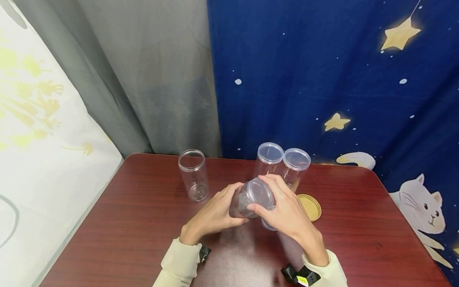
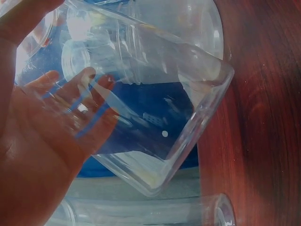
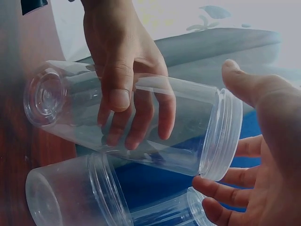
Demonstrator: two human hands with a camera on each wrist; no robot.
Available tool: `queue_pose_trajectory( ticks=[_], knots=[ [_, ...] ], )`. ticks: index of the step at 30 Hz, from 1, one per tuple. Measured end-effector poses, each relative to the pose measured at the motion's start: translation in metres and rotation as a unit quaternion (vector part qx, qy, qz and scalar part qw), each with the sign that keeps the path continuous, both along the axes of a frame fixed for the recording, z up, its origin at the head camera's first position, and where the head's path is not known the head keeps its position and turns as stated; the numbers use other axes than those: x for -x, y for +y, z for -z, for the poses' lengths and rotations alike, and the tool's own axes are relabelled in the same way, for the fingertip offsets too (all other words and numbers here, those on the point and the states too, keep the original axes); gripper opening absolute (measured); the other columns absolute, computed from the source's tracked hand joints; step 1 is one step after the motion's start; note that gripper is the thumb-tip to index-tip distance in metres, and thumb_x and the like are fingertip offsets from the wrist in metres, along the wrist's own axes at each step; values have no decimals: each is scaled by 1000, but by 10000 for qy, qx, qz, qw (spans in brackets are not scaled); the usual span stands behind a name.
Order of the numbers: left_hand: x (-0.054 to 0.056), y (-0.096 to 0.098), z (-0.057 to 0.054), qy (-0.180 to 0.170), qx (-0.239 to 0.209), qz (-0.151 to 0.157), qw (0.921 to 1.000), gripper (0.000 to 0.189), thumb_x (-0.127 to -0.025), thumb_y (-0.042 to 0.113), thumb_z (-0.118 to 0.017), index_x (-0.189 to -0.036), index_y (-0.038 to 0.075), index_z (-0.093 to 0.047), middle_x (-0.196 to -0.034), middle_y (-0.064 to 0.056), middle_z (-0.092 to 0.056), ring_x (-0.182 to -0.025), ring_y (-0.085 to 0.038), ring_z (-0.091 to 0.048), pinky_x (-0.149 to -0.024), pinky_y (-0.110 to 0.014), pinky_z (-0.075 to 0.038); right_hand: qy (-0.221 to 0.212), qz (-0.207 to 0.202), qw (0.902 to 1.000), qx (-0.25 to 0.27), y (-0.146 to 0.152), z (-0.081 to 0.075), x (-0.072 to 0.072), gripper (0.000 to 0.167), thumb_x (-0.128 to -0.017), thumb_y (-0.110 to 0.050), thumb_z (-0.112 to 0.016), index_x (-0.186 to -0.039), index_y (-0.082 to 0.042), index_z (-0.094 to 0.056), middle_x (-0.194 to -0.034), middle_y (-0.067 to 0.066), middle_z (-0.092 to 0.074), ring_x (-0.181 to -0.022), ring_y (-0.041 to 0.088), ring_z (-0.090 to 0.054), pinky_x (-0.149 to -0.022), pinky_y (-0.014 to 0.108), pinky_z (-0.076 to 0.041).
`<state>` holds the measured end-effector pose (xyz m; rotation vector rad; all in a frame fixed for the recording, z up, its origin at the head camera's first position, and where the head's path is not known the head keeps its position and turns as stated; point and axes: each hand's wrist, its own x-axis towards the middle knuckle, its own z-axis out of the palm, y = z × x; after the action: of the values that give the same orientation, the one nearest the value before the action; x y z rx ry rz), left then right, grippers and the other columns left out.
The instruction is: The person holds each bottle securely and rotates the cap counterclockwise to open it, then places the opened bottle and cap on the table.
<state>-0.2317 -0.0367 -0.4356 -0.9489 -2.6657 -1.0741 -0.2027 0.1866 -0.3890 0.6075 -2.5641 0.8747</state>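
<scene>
A clear plastic jar [image 1: 241,201], with a translucent screw lid [image 1: 260,192], is held tilted above the table, its lid end toward my right hand. My left hand [image 1: 218,211] grips the jar's body, thumb on one side and fingers wrapped round the other, as the right wrist view shows. Around the lid curl the thumb and fingers of my right hand [image 1: 285,207], fingertips right at its rim. Behind that hand, another clear container [image 3: 70,193] is largely hidden in the head view. To its right lies a round gold lid [image 1: 310,207].
Two clear jars with translucent lids [image 1: 270,153] [image 1: 297,159] stand side by side at the table's back edge. A tall lidless jar [image 1: 193,175] stands at the back left. Curtains [image 1: 172,79] hang behind the dark red table [image 1: 136,223].
</scene>
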Motion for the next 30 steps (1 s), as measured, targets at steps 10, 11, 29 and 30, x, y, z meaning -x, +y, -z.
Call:
queue_pose_trajectory(
  ticks=[10,11,29,30],
  knots=[
    [0,-1,0,5,-3,36,10000,86,-72,37,-86,-144,17,-42,-134,2,-55,-119,-12,-53,-101,-42,-45,123,-91,9999,-36,0,1,1,70,-79,-48,-79,-137,-18,-54,-131,-1,-58,-115,16,-57,-88,43,-52],
    [0,-1,0,8,9,36,10000,87,-72,37,-86,-144,17,-42,-134,2,-55,-119,-12,-53,-101,-42,-45,126,-97,9999,-34,0,1,1,70,-79,-47,-79,-137,-18,-54,-130,-1,-59,-115,16,-57,-88,43,-52],
    [0,-1,-1,-23,26,5,10000,87,-71,38,-86,-144,18,-41,-133,2,-55,-118,-10,-53,-101,-41,-45,-31,-407,9990,162,1,1,2,69,-81,-40,-79,-141,-23,-51,-138,-5,-53,-123,13,-52,-94,43,-50],
    [0,-1,-1,-19,26,3,10000,87,-71,38,-86,-144,18,-41,-133,2,-55,-118,-10,-53,-101,-41,-45,-38,-431,9989,162,1,1,2,69,-82,-40,-79,-142,-23,-51,-138,-5,-53,-123,14,-52,-94,44,-50]
  ],
)
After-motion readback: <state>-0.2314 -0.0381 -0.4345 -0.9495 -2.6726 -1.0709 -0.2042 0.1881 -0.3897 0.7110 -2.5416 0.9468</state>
